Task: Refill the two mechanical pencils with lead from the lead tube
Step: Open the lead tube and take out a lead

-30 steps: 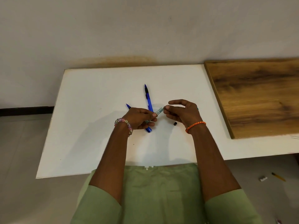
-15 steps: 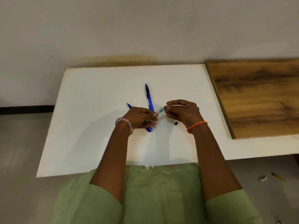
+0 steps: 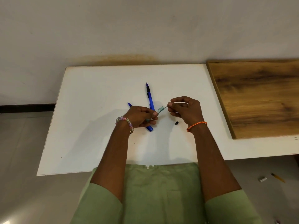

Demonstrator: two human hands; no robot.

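lead tube clear-green, labelled, pinched in left hand fingers | right hand fingers pinched thin lead | white counter, pale wall

Second blue pencil: only the tip shows; the rest lies hidden under the left hand. Lead tube: lower end buried in that grip. Lead at the right hand: too thin to confirm. Wooden board cut off at the frame's right edge.
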